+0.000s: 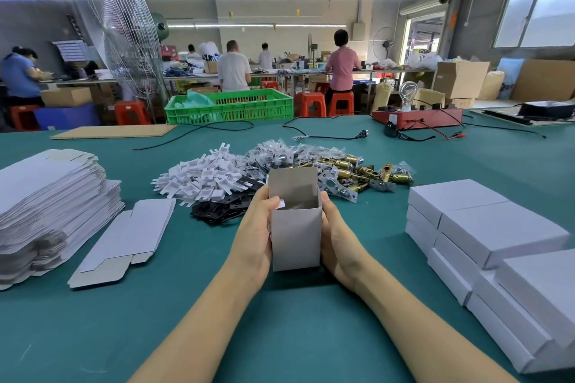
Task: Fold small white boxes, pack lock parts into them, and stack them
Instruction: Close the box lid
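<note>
A small white box (pixel 296 236) stands upright at the middle of the green table (pixel 280 336), its top flap raised and open, with parts dimly visible inside. My left hand (pixel 253 236) grips its left side, thumb at the rim. My right hand (pixel 337 239) grips its right side. Behind the box lie piles of white plastic pieces (pixel 202 177), black plates (pixel 217 208), bagged metal parts (pixel 280 152) and brass latches (pixel 364 172). Closed white boxes (pixel 485 227) are stacked at the right.
A tall stack of flat box blanks (pixel 46 205) sits at the left, one loose blank (pixel 124 242) beside it. Cables (pixel 326 137), a red tester with a bulb (pixel 417 116) and a cardboard sheet (pixel 115 130) lie at the far edge. A green crate (pixel 230 106) and people stand beyond.
</note>
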The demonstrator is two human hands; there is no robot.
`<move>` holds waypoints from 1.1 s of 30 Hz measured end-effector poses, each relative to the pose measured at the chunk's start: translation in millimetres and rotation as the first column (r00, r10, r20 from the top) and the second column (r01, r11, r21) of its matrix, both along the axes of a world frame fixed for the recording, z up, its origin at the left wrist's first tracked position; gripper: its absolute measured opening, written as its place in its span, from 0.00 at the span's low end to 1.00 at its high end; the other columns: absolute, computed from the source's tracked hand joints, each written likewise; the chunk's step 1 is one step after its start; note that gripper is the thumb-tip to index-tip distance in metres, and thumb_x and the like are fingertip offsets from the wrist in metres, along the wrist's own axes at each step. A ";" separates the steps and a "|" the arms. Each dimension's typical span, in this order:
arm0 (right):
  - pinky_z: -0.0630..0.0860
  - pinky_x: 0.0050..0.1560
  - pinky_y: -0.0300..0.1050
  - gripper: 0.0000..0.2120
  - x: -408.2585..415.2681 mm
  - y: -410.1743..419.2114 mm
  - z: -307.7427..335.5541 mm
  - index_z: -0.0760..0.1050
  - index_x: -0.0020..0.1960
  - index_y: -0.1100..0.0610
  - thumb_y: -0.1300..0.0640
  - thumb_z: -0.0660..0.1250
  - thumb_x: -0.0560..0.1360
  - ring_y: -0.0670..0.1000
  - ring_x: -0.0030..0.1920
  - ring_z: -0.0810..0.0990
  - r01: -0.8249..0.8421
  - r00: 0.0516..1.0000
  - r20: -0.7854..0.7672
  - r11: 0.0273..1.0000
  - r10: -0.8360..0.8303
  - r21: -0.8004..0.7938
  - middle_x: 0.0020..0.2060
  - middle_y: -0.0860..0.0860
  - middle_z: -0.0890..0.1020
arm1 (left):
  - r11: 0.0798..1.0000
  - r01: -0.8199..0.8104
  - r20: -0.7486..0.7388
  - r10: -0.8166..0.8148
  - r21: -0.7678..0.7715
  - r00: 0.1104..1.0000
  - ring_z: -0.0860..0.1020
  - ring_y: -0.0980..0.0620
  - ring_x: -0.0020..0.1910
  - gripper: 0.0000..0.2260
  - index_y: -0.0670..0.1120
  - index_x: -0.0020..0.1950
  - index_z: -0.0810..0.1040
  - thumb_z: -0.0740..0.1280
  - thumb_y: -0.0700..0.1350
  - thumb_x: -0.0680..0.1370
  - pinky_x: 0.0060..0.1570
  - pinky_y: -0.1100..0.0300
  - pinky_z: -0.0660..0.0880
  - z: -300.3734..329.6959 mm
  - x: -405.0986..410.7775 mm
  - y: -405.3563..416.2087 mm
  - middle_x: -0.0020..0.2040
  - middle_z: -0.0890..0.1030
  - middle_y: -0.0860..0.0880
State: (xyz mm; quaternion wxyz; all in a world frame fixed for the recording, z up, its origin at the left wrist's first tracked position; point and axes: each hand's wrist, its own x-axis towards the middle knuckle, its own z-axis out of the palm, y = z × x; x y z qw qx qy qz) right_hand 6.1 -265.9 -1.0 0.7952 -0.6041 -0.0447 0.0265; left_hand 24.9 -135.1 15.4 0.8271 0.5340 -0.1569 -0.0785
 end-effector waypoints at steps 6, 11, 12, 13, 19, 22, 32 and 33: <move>0.68 0.66 0.66 0.29 0.7 1.1 1.6 0.81 0.57 0.48 0.30 0.57 0.70 0.64 0.62 0.76 0.012 0.999 -0.035 0.999 -0.011 0.031 0.59 0.61 0.80 | 1.000 -0.022 0.013 0.022 0.002 1.000 0.82 0.51 0.52 0.13 0.51 0.62 0.77 0.57 0.41 0.81 0.56 0.51 0.75 1.0 -0.7 0.1 0.57 0.84 0.46; 0.70 0.64 0.63 0.24 0.1 0.4 6.2 0.76 0.63 0.51 0.38 0.60 0.75 0.61 0.59 0.78 0.021 1.000 0.022 0.999 -0.022 0.043 0.59 0.59 0.81 | 0.999 -0.042 0.024 0.042 -0.011 0.999 0.83 0.51 0.50 0.14 0.52 0.61 0.77 0.58 0.40 0.81 0.51 0.54 0.77 1.1 -0.4 -0.9 0.56 0.84 0.47; 0.72 0.62 0.61 0.23 0.3 1.3 8.1 0.75 0.64 0.51 0.41 0.59 0.75 0.60 0.58 0.78 0.044 0.998 0.050 0.998 -0.046 0.038 0.59 0.58 0.81 | 0.999 -0.048 0.023 0.048 -0.016 0.999 0.83 0.52 0.50 0.14 0.52 0.61 0.77 0.58 0.40 0.81 0.50 0.55 0.77 1.0 0.0 -1.1 0.55 0.84 0.47; 0.73 0.59 0.59 0.20 0.7 1.9 10.6 0.74 0.64 0.50 0.44 0.59 0.75 0.59 0.58 0.78 0.077 0.994 0.079 0.997 -0.079 0.025 0.58 0.56 0.82 | 0.998 -0.052 0.023 0.052 -0.020 0.998 0.83 0.52 0.49 0.14 0.52 0.60 0.77 0.58 0.39 0.81 0.49 0.55 0.77 1.0 0.3 -0.9 0.55 0.84 0.47; 0.72 0.36 0.38 0.16 4.2 1.4 21.8 0.78 0.51 0.47 0.64 0.56 0.77 0.45 0.37 0.77 0.244 0.951 0.202 0.970 -0.235 -0.017 0.43 0.50 0.83 | 0.998 -0.051 0.001 0.051 -0.025 0.999 0.81 0.51 0.46 0.16 0.56 0.52 0.82 0.58 0.39 0.81 0.50 0.50 0.75 2.3 0.4 1.0 0.52 0.84 0.47; 0.71 0.32 0.31 0.19 4.4 3.3 24.8 0.79 0.48 0.48 0.68 0.55 0.78 0.41 0.34 0.77 0.290 0.923 0.259 0.957 -0.283 0.010 0.40 0.46 0.83 | 0.997 -0.071 0.002 0.071 -0.020 0.998 0.81 0.52 0.44 0.16 0.55 0.51 0.82 0.57 0.39 0.81 0.45 0.54 0.76 3.3 0.1 0.9 0.50 0.85 0.48; 0.74 0.38 0.34 0.18 -5.2 27.6 18.2 0.78 0.38 0.49 0.63 0.54 0.78 0.43 0.39 0.80 0.524 0.779 0.337 0.844 -0.528 0.110 0.37 0.46 0.83 | 0.995 -0.061 -0.020 0.060 -0.078 0.998 0.79 0.51 0.39 0.13 0.47 0.45 0.82 0.58 0.37 0.80 0.38 0.59 0.76 5.6 -2.5 1.3 0.44 0.84 0.45; 0.74 0.38 0.36 0.16 -6.1 27.6 18.6 0.79 0.38 0.51 0.59 0.55 0.76 0.45 0.39 0.79 0.507 0.782 0.332 0.848 -0.528 0.154 0.36 0.48 0.83 | 0.995 -0.053 -0.017 0.052 -0.079 0.999 0.80 0.51 0.39 0.14 0.47 0.43 0.82 0.59 0.38 0.80 0.38 0.60 0.76 5.9 -3.3 1.4 0.43 0.84 0.45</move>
